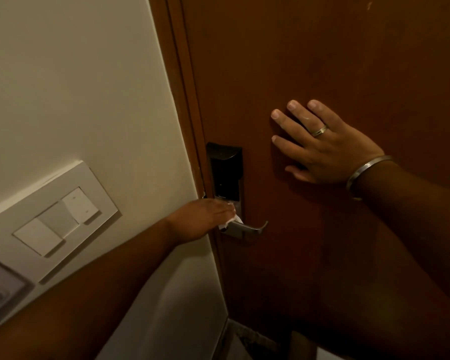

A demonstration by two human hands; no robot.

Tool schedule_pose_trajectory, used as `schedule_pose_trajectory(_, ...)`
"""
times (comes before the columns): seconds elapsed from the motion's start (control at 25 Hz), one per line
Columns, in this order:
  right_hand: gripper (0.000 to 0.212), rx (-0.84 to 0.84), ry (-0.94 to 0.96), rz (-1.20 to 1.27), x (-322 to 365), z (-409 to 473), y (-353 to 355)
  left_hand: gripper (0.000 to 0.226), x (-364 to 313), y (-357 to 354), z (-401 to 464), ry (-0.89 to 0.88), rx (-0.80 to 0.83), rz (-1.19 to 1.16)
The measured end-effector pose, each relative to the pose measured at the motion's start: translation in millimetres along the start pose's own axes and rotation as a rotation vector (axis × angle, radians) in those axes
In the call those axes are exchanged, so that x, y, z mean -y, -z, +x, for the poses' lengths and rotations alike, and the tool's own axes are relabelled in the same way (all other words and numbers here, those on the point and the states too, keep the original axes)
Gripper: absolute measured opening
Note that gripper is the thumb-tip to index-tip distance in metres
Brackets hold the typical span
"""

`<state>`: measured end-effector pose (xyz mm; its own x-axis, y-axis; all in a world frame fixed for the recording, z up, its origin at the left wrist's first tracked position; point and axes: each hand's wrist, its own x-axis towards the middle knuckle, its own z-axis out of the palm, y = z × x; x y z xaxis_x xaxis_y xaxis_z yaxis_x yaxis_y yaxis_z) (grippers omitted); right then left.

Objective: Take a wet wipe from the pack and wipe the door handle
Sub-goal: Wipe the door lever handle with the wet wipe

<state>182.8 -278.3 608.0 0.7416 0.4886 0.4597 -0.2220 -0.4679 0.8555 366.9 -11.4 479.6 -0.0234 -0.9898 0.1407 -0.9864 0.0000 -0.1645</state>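
Note:
A metal lever door handle point(250, 228) sticks out from a dark lock plate point(225, 172) on the brown wooden door point(322, 61). My left hand point(203, 216) is closed on a white wet wipe point(230, 221) and presses it against the inner end of the handle, near the plate. Only a small crumpled bit of the wipe shows under the fingers. My right hand point(322, 146) lies flat on the door with fingers spread, above and to the right of the handle. The wipe pack is not in view.
A cream wall point(76, 87) runs left of the door frame point(185, 74). A white switch panel point(60, 219) sits on that wall beside my left forearm. A strip of floor shows at the bottom by the door's foot.

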Motion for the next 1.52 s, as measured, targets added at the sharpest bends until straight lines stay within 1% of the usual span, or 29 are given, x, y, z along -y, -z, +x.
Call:
schedule_pose_trajectory(0.08, 0.067, 0.007, 0.007, 0.005, 1.3, 0.4, -0.8, 0.025, -0.9, 10.9, 17.0, -0.020, 0.057, -0.008)
schedule_pose_trajectory(0.12, 0.067, 0.010, 0.008, 0.001, 1.0, 0.4, -1.0, 0.016, -9.9, 12.3, 26.5, 0.013, 0.094, -0.041)
schedule_pose_trajectory(0.16, 0.066, 0.011, 0.007, -0.003, 0.3, 0.4, -0.7, 0.010, -22.9, 9.7, 36.3, 0.081, 0.144, -0.096)
schedule_pose_trajectory(0.24, 0.066, 0.013, -0.001, 0.000, 0.4, 0.2, 0.9, 0.008, -55.3, -2.8, 54.6, 0.256, 0.223, -0.202)
schedule_pose_trajectory(0.28, 0.065, 0.014, -0.003, 0.003, 0.7, 0.2, 1.5, 0.011, -71.0, -10.1, 61.5, 0.313, 0.219, -0.228)
schedule_pose_trajectory(0.32, 0.065, 0.017, -0.002, 0.005, 0.9, 0.4, 1.9, 0.017, -83.8, -16.3, 64.0, 0.337, 0.176, -0.236)
schedule_pose_trajectory(0.36, 0.065, 0.017, -0.001, 0.006, 0.7, 0.4, 2.2, 0.026, -90.2, -21.4, 61.3, 0.325, 0.105, -0.234)
schedule_pose_trajectory(0.44, 0.066, 0.012, -0.001, 0.009, 0.3, 0.9, 2.9, 0.045, -83.3, -21.7, 44.0, 0.241, -0.034, -0.238)
schedule_pose_trajectory(0.52, 0.066, 0.007, -0.001, 0.008, 0.0, 0.7, 2.8, 0.061, -55.2, -14.6, 22.9, 0.174, -0.098, -0.181)
schedule_pose_trajectory(0.6, 0.066, 0.016, 0.001, -0.002, 0.2, -0.3, 2.3, 0.070, -24.9, -0.2, 10.2, 0.166, -0.065, -0.074)
schedule_pose_trajectory(0.68, 0.065, 0.018, 0.001, 0.002, 0.8, 0.2, 2.3, 0.079, -15.9, 10.9, 13.6, 0.209, 0.036, -0.066)
schedule_pose_trajectory(0.8, 0.065, 0.022, 0.002, 0.007, 0.6, 0.7, 2.6, 0.090, -54.8, 11.9, 38.8, 0.237, 0.114, -0.184)
schedule_pose_trajectory(0.88, 0.065, 0.018, -0.004, 0.007, -0.5, -0.2, 3.0, 0.094, -94.1, -0.8, 55.9, 0.311, 0.088, -0.219)
schedule_pose_trajectory(0.96, 0.065, 0.017, -0.006, 0.009, -0.5, -0.4, 3.4, 0.088, -121.5, -11.9, 68.7, 0.396, -0.031, -0.215)
schedule_pose_trajectory(1.04, 0.065, 0.013, 0.001, 0.016, 0.4, 1.0, 2.9, 0.074, -126.0, -20.1, 65.4, 0.376, -0.141, -0.295)
schedule_pose_trajectory(1.08, 0.065, 0.010, 0.003, 0.020, 0.6, 1.5, 2.5, 0.070, -119.4, -22.9, 56.3, 0.326, -0.152, -0.310)
schedule_pose_trajectory(1.16, 0.065, 0.011, -0.005, 0.014, 0.3, 0.6, 2.0, 0.063, -90.3, -26.8, 30.1, 0.231, -0.113, -0.196)
schedule_pose_trajectory(1.2, 0.065, 0.014, -0.009, 0.011, 0.3, -0.2, 1.7, 0.055, -69.3, -27.6, 18.5, 0.216, -0.134, -0.165)
schedule_pose_trajectory(1.28, 0.066, 0.025, -0.010, 0.010, 0.6, -0.8, 1.4, 0.037, -29.3, -22.5, 3.0, 0.231, -0.166, -0.213)
schedule_pose_trajectory(1.32, 0.066, 0.029, -0.007, 0.011, 1.0, -0.6, 1.4, 0.033, -15.2, -17.8, 1.9, 0.257, -0.162, -0.259)
schedule_pose_trajectory(1.36, 0.066, 0.031, -0.005, 0.011, 1.2, -0.3, 1.4, 0.031, -6.1, -13.3, 2.8, 0.280, -0.140, -0.287)
schedule_pose_trajectory(1.44, 0.066, 0.034, -0.003, 0.011, 1.7, -0.2, 0.9, 0.034, -2.5, -7.3, 4.9, 0.243, -0.106, -0.216)
schedule_pose_trajectory(1.52, 0.067, 0.038, -0.003, 0.009, 1.8, -0.8, -0.2, 0.048, -18.1, -10.0, 3.6, 0.121, -0.071, -0.116)
